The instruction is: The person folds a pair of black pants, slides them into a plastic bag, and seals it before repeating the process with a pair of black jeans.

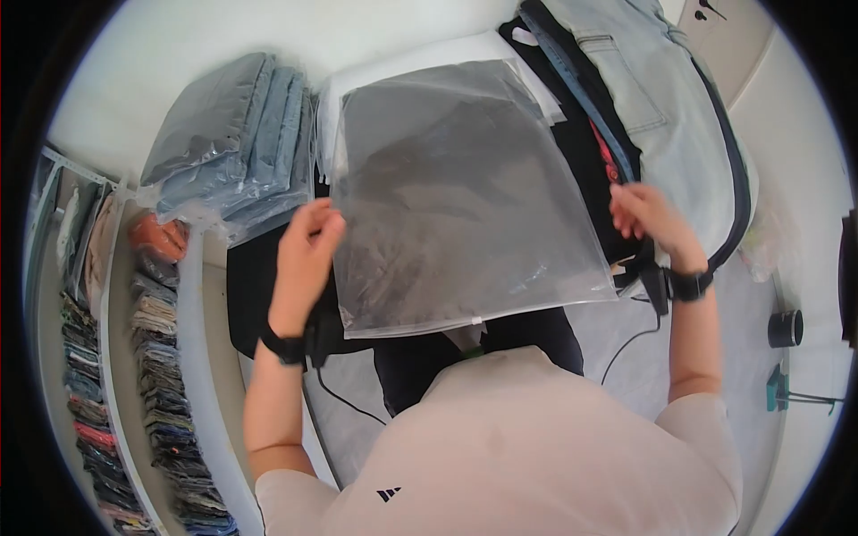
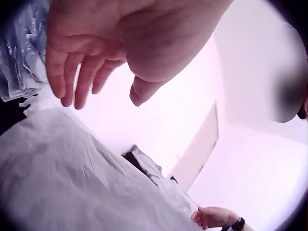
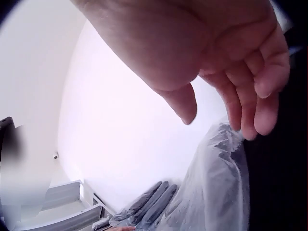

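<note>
A large frosted plastic zip bag (image 1: pixel 465 196) lies flat in front of me with something dark grey inside. Its zip edge, with a small white slider (image 1: pixel 476 320), faces my body. My left hand (image 1: pixel 308 255) hovers by the bag's left edge, fingers loosely bent and holding nothing; the left wrist view shows its thumb apart from the fingers. Past the bag's right edge is my right hand (image 1: pixel 657 223), over black fabric (image 1: pixel 585 165). Its fingers (image 3: pixel 233 106) hang loosely curled with nothing between them.
Bagged folded jeans (image 1: pixel 232 134) are stacked at the back left. White plastic bags (image 1: pixel 326 134) lie under the zip bag. Light blue jeans (image 1: pixel 688 134) spread at the right. Shelves of folded clothes (image 1: pixel 165 384) stand at the left. Cables (image 1: pixel 349 397) hang from both wrists.
</note>
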`<state>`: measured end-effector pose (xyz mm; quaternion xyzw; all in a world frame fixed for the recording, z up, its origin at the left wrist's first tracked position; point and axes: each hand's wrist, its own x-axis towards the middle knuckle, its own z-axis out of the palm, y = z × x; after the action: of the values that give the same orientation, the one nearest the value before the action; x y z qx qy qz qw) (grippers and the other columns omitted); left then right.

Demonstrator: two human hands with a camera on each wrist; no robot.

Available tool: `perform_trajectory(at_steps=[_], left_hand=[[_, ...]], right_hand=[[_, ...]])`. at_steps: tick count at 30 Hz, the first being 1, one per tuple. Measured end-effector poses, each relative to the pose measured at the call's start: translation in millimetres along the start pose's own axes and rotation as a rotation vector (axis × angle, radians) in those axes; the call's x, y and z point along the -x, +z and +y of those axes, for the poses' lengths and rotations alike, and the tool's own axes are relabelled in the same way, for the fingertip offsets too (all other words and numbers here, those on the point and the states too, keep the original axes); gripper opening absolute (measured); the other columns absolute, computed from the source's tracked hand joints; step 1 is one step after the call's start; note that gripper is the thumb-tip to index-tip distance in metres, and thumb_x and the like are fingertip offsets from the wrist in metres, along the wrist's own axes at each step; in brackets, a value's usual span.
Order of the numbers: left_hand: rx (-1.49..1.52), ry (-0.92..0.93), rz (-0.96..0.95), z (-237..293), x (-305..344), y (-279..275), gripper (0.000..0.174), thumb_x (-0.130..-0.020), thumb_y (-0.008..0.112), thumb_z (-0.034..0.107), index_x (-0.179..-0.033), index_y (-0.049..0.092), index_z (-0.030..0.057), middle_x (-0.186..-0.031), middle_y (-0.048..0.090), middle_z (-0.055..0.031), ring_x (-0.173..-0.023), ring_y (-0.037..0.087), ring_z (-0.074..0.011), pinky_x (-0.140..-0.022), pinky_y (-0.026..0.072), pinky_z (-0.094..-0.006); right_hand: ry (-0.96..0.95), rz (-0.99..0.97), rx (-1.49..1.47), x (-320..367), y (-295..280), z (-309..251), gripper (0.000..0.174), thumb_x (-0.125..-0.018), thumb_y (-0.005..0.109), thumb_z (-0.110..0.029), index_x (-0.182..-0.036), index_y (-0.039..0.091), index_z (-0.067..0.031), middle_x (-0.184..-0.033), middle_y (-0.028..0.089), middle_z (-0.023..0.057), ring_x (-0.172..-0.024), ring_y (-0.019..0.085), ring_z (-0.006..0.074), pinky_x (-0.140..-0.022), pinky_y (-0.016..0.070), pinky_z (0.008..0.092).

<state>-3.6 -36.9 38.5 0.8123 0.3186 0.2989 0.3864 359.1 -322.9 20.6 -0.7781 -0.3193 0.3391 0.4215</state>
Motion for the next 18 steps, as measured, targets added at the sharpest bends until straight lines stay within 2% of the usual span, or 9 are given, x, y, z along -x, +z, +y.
perform_trajectory(at_steps=[4,5,6,7,8,10,12,14,18], left_hand=[[0.042,-0.410,0.003,-39.6,-68.7,-17.9,0.067,-0.082,0.066,0.048,-0.123,0.050,-0.0031,-0.104,0.060,-0.0107,-0.100,0.056,-0.0206,-0.087,0.0443,-0.0353],[0.049,-0.384,0.011,-43.9,-79.1,-14.6,0.067,-0.082,0.066,0.048,-0.123,0.050,-0.0031,-0.104,0.060,-0.0107,-0.100,0.056,-0.0206,-0.087,0.0443,-0.0353],[0.115,-0.511,-0.075,-47.3,-87.3,-10.6,0.071,-0.079,0.067,0.052,-0.121,0.051,-0.0020,-0.103,0.059,-0.0109,-0.097,0.057,-0.0222,-0.086,0.0457,-0.0365],[0.180,-0.636,-0.166,-51.0,-95.5,-6.5,0.074,-0.076,0.069,0.056,-0.120,0.052,-0.0010,-0.102,0.058,-0.0111,-0.094,0.058,-0.0238,-0.084,0.0471,-0.0377],[0.186,-0.610,-0.161,-58.0,-102.8,-2.2,0.074,-0.076,0.069,0.056,-0.120,0.052,-0.0010,-0.102,0.058,-0.0111,-0.094,0.058,-0.0238,-0.084,0.0471,-0.0377],[0.413,-0.825,-0.290,-69.3,-113.4,3.0,0.073,-0.075,0.070,0.058,-0.115,0.053,-0.0002,-0.105,0.058,-0.0141,-0.093,0.060,-0.0258,-0.083,0.0501,-0.0405],[0.459,-0.817,-0.309,-64.5,-115.9,9.4,0.073,-0.075,0.070,0.058,-0.114,0.053,-0.0007,-0.105,0.059,-0.0150,-0.094,0.060,-0.0267,-0.083,0.0508,-0.0415],[0.506,-0.821,-0.329,-66.1,-119.7,15.6,0.072,-0.075,0.070,0.058,-0.113,0.053,-0.0013,-0.105,0.060,-0.0159,-0.095,0.061,-0.0277,-0.084,0.0516,-0.0424],[0.740,-0.757,-0.451,-57.3,-123.6,29.6,0.058,-0.085,0.066,0.043,-0.117,0.052,-0.0038,-0.103,0.063,-0.0135,-0.099,0.061,-0.0263,-0.089,0.0498,-0.0381]], right_hand=[[-0.058,0.084,-0.001,-64.5,17.5,-47.7,0.063,-0.082,0.060,-0.058,-0.105,0.059,0.0004,-0.095,0.061,0.0096,-0.087,0.058,0.0152,-0.070,0.0482,0.0276],[-0.027,0.046,0.005,-86.7,22.0,-49.3,0.070,-0.081,0.061,-0.060,-0.112,0.055,0.0028,-0.103,0.059,0.0122,-0.093,0.057,0.0189,-0.076,0.0482,0.0297],[0.006,0.008,0.013,-106.3,26.5,-49.8,0.078,-0.079,0.061,-0.062,-0.118,0.052,0.0052,-0.111,0.057,0.0148,-0.099,0.056,0.0225,-0.081,0.0482,0.0318],[0.071,-0.068,-0.026,-113.6,32.0,-58.5,0.077,-0.079,0.060,-0.063,-0.119,0.052,0.0030,-0.112,0.056,0.0136,-0.100,0.054,0.0223,-0.084,0.0467,0.0347],[0.137,-0.146,-0.064,-122.1,35.5,-64.3,0.077,-0.080,0.058,-0.064,-0.120,0.051,0.0008,-0.113,0.056,0.0123,-0.101,0.053,0.0221,-0.087,0.0453,0.0377],[0.252,-0.165,-0.204,-153.2,41.3,-53.1,0.096,-0.075,0.065,-0.065,-0.134,0.037,0.0058,-0.126,0.047,0.0262,-0.113,0.051,0.0345,-0.096,0.0417,0.0465],[0.278,-0.313,-0.276,-154.8,37.1,-58.0,0.102,-0.074,0.068,-0.062,-0.137,0.029,0.0086,-0.131,0.041,0.0319,-0.119,0.046,0.0413,-0.099,0.0388,0.0500],[0.315,-0.344,-0.318,-164.5,32.4,-52.6,0.102,-0.074,0.069,-0.059,-0.137,0.027,0.0091,-0.134,0.037,0.0323,-0.120,0.045,0.0427,-0.100,0.0383,0.0501],[0.334,-0.414,-0.411,-172.7,34.9,-48.2,0.098,-0.076,0.073,-0.049,-0.139,0.024,0.0083,-0.141,0.030,0.0301,-0.120,0.044,0.0469,-0.101,0.0372,0.0503]])
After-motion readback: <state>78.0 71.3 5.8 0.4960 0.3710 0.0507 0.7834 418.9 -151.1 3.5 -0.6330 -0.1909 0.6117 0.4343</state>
